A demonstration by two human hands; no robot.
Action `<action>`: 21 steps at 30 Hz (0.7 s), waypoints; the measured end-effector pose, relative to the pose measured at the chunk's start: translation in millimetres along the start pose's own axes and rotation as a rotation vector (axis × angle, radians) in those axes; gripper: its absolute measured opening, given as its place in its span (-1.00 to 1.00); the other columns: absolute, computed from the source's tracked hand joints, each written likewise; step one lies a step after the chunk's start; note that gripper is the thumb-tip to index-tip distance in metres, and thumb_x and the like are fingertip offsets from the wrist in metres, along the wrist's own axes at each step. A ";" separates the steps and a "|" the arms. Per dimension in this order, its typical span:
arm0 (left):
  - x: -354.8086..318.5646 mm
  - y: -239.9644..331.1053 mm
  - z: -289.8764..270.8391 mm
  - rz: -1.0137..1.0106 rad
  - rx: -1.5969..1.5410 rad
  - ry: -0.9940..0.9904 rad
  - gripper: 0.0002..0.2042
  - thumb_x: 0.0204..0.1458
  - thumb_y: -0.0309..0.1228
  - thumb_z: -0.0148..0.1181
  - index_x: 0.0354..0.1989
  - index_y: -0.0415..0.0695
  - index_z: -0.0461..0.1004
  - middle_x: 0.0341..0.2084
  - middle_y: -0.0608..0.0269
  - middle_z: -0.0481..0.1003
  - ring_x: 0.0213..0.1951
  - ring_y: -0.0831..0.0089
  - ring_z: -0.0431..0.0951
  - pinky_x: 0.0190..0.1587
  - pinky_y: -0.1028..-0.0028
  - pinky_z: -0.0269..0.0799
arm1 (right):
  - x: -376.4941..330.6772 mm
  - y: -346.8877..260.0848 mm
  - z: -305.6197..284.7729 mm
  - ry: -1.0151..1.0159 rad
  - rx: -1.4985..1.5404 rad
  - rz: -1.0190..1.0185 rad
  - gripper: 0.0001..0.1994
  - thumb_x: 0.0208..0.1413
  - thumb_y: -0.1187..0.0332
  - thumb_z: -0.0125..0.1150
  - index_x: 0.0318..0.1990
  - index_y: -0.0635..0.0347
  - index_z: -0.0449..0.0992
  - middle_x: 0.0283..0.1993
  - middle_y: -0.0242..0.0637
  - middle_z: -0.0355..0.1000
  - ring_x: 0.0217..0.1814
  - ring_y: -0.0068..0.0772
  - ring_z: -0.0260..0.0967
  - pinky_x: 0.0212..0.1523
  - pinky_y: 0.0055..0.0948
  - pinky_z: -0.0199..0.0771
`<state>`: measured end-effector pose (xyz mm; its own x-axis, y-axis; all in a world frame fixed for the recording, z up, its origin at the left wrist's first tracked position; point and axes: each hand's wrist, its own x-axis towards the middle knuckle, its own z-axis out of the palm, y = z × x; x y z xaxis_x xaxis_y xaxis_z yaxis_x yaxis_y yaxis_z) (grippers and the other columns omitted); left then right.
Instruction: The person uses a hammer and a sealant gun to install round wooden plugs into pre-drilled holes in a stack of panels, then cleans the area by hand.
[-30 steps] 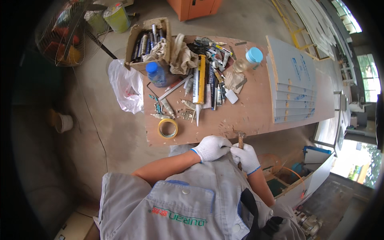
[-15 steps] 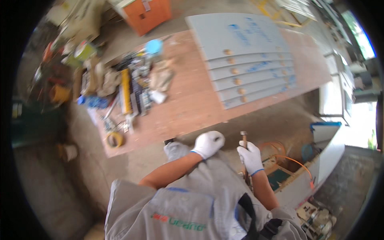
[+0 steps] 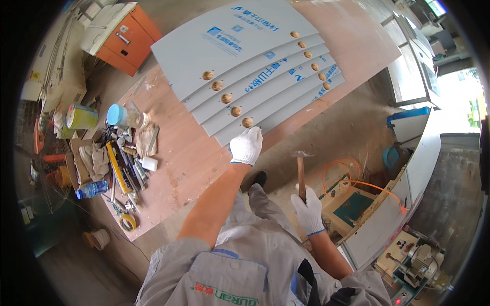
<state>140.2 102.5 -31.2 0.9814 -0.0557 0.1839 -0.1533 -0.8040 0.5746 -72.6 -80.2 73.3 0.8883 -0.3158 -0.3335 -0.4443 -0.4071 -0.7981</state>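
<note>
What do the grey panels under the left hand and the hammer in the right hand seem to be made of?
The grey panels look like laminated wood board: a smooth, matte grey-blue face, probably a protective film, with round bored holes showing a brown core. The hammer seems to have a plain wooden handle, brown and unpainted, and a dark head, likely steel. Both the left hand and the right hand wear white knitted gloves, apparently cotton.

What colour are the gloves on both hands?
White, with blue cuffs: left hand on the grey panels, right hand gripping a hammer. Head view.

Grey concrete floor (image 3: 352,122), dusty. Orange cabinet (image 3: 127,38) at upper left. Wooden desk (image 3: 184,153) in centre. Daylight enters through opening (image 3: 459,102) at right.
</note>
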 end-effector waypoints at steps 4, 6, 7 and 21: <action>3.7 1.3 20.2 -0.014 0.024 0.146 -0.89 0.15 -0.29 0.26 -0.30 0.01 0.65 -0.45 0.10 0.66 -0.43 0.04 0.67 -0.35 0.11 0.58 | 17.7 -14.6 -1.1 -0.018 0.154 0.142 -0.65 0.29 0.34 0.27 0.15 0.32 0.50 -0.30 -0.30 0.47 -0.33 -0.52 0.39 -0.27 -0.46 0.41; 2.0 0.4 23.2 -0.018 0.039 0.130 -0.89 0.14 -0.30 0.26 -0.30 0.00 0.66 -0.45 0.10 0.66 -0.43 0.06 0.68 -0.34 0.13 0.59 | 23.4 -14.2 6.8 -0.018 0.037 0.162 -0.63 0.30 0.28 0.26 0.15 0.32 0.49 -0.21 -0.04 0.57 -0.18 -0.22 0.56 -0.10 -0.30 0.52; 1.9 1.0 21.5 -0.023 0.048 0.123 -0.90 0.14 -0.30 0.27 -0.30 0.00 0.66 -0.45 0.10 0.66 -0.43 0.07 0.68 -0.34 0.14 0.60 | 27.7 -12.9 10.7 -0.026 0.039 0.121 -0.63 0.31 0.28 0.25 0.15 0.31 0.49 -0.20 -0.02 0.57 -0.17 -0.18 0.57 -0.09 -0.29 0.52; 4.3 0.2 23.6 0.061 0.169 0.120 -0.91 0.15 -0.34 0.31 -0.36 -0.04 0.64 -0.52 0.14 0.63 -0.51 0.14 0.66 -0.43 0.21 0.59 | 100.4 -4.7 53.5 -0.069 -0.182 -0.195 -0.69 0.36 0.11 0.19 -0.25 0.19 0.42 -0.47 0.05 0.48 -0.35 0.26 0.49 -0.36 0.10 0.43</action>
<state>147.2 88.1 -49.1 0.9484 -0.0444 0.3140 -0.1806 -0.8896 0.4196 24.9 -64.2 16.7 0.9621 -0.1594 -0.2212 -0.2723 -0.6038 -0.7492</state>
